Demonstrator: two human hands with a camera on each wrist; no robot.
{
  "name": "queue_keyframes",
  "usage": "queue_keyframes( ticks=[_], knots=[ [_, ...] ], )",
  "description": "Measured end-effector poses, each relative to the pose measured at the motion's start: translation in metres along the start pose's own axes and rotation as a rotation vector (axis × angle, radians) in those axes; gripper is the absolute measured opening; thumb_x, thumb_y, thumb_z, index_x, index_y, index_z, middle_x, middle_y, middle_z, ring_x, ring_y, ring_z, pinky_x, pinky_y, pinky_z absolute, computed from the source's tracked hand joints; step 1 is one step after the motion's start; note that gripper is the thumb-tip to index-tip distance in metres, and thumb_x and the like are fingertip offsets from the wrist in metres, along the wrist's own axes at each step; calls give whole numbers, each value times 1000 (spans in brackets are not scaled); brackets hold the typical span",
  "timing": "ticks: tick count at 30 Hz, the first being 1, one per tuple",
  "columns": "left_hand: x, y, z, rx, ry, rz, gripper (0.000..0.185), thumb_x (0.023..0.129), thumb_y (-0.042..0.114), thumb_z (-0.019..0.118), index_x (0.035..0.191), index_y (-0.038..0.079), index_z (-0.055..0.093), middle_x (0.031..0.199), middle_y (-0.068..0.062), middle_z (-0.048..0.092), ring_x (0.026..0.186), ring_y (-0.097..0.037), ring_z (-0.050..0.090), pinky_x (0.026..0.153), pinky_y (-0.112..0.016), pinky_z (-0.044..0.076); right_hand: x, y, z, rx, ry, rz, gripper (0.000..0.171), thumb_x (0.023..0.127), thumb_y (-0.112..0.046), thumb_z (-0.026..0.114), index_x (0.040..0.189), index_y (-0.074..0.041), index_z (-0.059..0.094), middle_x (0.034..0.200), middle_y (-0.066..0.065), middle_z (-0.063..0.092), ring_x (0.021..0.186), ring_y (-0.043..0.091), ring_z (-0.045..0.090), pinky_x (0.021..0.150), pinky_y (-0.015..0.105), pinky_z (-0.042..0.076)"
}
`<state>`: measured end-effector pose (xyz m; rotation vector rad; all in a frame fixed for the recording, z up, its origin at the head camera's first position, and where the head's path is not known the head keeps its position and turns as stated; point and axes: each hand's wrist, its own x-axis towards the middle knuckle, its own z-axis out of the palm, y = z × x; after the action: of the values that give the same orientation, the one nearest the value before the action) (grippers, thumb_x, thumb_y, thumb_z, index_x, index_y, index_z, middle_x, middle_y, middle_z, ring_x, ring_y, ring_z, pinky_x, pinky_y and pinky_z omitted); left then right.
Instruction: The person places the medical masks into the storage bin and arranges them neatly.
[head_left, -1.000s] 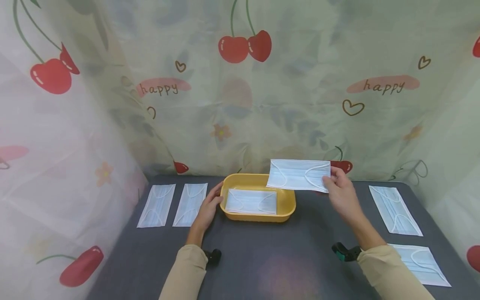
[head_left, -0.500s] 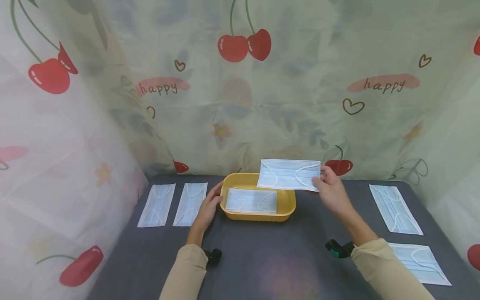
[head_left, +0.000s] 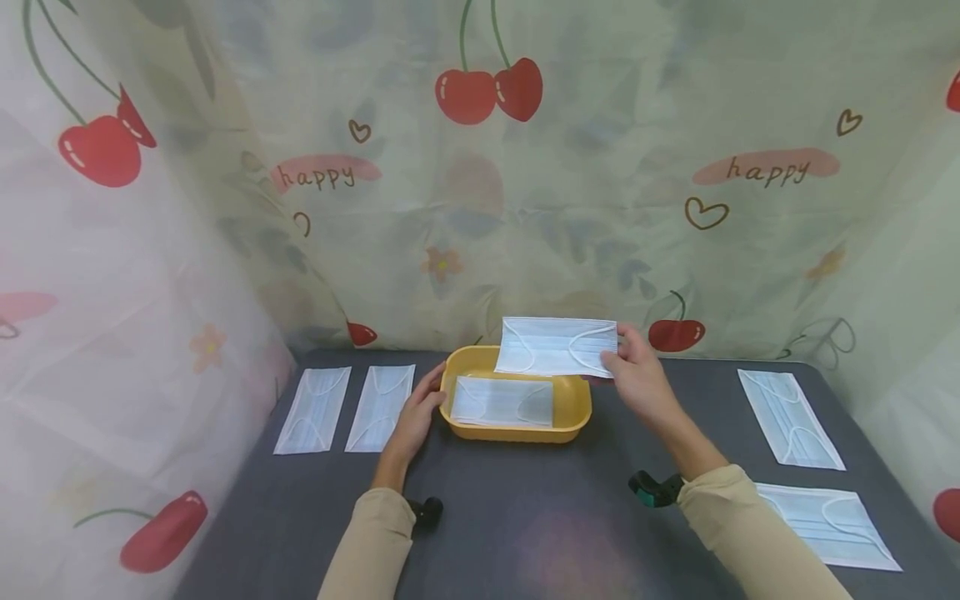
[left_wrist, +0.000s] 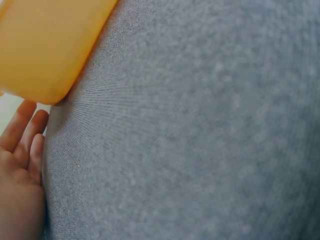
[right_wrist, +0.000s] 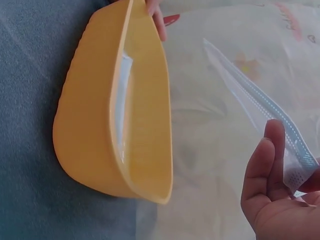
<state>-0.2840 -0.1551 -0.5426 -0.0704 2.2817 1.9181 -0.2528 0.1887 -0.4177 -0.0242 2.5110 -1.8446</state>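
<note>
- Right hand [head_left: 637,379] pinches one short end of a pale blue face mask [head_left: 557,346], thumb and fingers closed on its edge; the mask hangs in the air over the far rim of the yellow tray [head_left: 517,433].
- Left hand [head_left: 414,421] rests against the tray's left end, fingers fairly straight and gripping nothing.
- Second mask [head_left: 502,402] lies flat inside the tray.
- Two masks [head_left: 347,408] lie side by side on the grey table [head_left: 525,517] left of the tray; two more [head_left: 791,418] lie at the right.
</note>
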Motion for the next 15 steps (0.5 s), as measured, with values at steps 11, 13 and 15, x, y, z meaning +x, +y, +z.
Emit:
queue_keyframes(
  ticks=[11, 13, 15],
  knots=[
    [5, -13, 0, -17, 26, 51, 50, 103, 28, 48, 152, 37, 44, 153, -6, 51, 146, -28, 43, 125, -58, 24, 9, 12, 18, 57, -81, 21, 50, 105, -7, 46, 153, -4, 31, 122, 29, 62, 86, 18, 75, 81, 30, 62],
    [5, -12, 0, -14, 25, 52, 50, 103, 27, 47, 152, 37, 44, 154, -7, 51, 147, -29, 43, 125, -58, 24, 10, 14, 21, 67, -90, 27, 49, 105, -6, 47, 152, -4, 32, 122, 29, 63, 86, 18, 75, 79, 30, 62],
    [4, -11, 0, -14, 23, 49, 50, 103, 27, 47, 152, 38, 44, 154, -6, 51, 147, -28, 42, 126, -57, 24, 11, 15, 24, 72, -96, 32, 49, 104, -6, 47, 151, -5, 33, 123, 28, 63, 86, 19, 75, 78, 29, 62]
  ],
)
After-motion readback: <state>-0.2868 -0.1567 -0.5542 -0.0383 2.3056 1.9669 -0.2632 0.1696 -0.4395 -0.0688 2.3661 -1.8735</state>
